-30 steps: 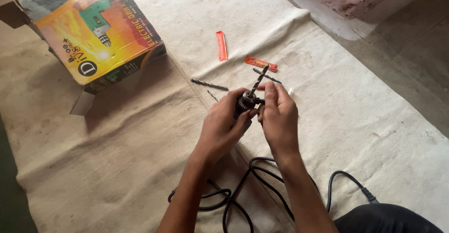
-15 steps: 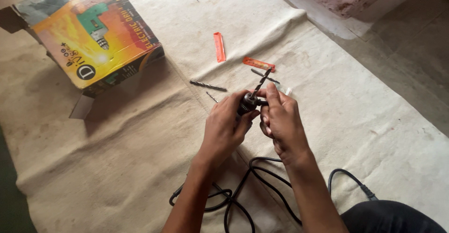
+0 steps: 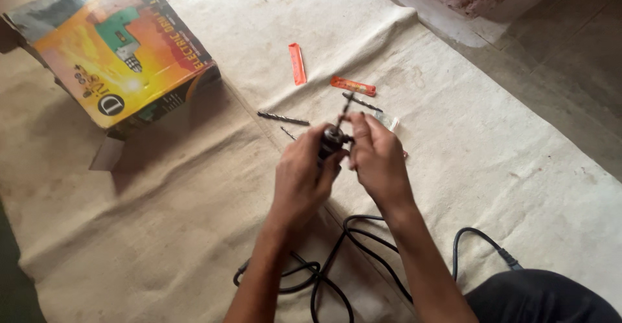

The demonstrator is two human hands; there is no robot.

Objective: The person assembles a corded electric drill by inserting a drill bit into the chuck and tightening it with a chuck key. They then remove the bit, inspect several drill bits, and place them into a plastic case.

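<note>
Both hands sit slightly nearer the wearer than a moment ago, grip unchanged. Beige woven cloth [image 3: 162, 232] covers a bare grey floor [image 3: 570, 70]. Beyond and left of the hands lies a yellow-and-orange cardboard tool box [image 3: 110, 44]; a coiled black power cable [image 3: 350, 258] runs beneath the wrists. Left hand [image 3: 301, 180] wraps closed around a dark metal drill chuck [image 3: 332, 138]; right hand [image 3: 377, 161] pinches it, fingers curled. Just beyond lie a loose grey drill bit [image 3: 283, 119] and two orange plastic strips [image 3: 297, 64].
</note>
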